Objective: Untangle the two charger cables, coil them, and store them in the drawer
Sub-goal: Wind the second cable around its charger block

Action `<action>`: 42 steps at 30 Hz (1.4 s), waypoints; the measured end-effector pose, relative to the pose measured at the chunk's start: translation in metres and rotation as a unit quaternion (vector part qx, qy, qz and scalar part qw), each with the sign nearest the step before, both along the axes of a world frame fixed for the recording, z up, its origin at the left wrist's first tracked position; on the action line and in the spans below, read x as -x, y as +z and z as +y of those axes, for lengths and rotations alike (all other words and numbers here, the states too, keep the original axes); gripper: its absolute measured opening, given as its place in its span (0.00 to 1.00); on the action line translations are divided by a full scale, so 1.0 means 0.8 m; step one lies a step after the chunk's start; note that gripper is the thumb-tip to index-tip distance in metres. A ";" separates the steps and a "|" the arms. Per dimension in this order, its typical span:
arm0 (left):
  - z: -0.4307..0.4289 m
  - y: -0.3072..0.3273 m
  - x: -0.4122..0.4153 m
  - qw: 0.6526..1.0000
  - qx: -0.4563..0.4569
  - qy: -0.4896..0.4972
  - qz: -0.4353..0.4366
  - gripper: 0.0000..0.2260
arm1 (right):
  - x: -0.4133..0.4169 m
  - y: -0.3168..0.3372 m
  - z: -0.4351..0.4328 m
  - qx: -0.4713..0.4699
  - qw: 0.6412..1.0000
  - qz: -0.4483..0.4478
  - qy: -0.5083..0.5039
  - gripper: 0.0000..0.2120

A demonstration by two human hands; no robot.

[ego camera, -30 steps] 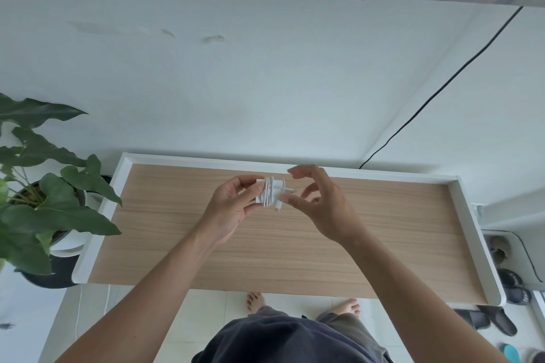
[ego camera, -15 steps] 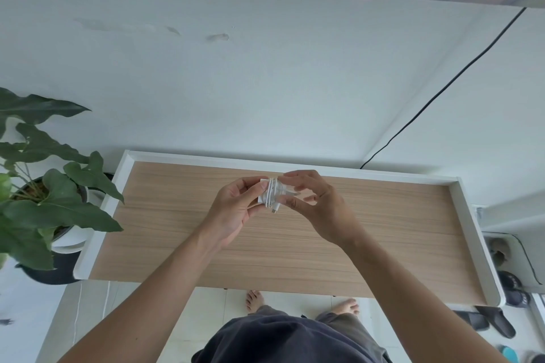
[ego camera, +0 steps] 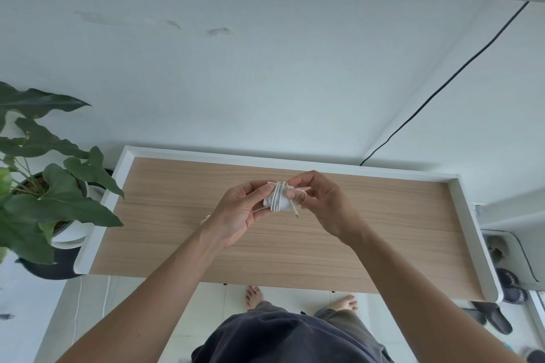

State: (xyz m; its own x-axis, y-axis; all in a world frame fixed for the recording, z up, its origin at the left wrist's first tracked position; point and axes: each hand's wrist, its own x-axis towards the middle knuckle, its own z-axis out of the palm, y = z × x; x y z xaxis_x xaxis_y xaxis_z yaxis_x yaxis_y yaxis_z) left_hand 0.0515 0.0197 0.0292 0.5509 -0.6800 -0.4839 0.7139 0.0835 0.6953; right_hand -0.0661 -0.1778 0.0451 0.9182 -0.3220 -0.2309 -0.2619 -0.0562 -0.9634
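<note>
Coiling step, judging by the look: cable [ego camera: 276,200] wound in tight turns into a small white bundle, held in the air over the middle of the table [ego camera: 165,186], nearer its far edge. Left hand [ego camera: 239,212] curled round the bundle's left side, thumb on top, fingers underneath. Right hand [ego camera: 321,203] pinching the loose tail at the bundle's right side between thumb and forefinger, other fingers loosely bent; plug [ego camera: 295,213] dangling just below. Next, probably: tuck or wrap that short tail to lock the turns, with a firm left grip against springing loose. No drawer in view; second cable not made out, bar a pale scrap by the left wrist, too small to tell.
</note>
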 end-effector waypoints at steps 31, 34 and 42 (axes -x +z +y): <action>0.028 -0.097 0.030 0.983 -0.138 0.099 0.068 0.15 | -0.003 -0.094 0.057 -0.066 0.987 0.138 -0.054 0.11; 0.036 -0.104 0.034 0.985 -0.135 0.093 0.055 0.17 | -0.004 -0.100 0.063 -0.086 0.983 0.150 -0.056 0.11; 0.051 -0.102 0.037 0.990 -0.113 0.068 0.048 0.13 | -0.006 -0.101 0.061 -0.130 0.978 0.151 -0.059 0.09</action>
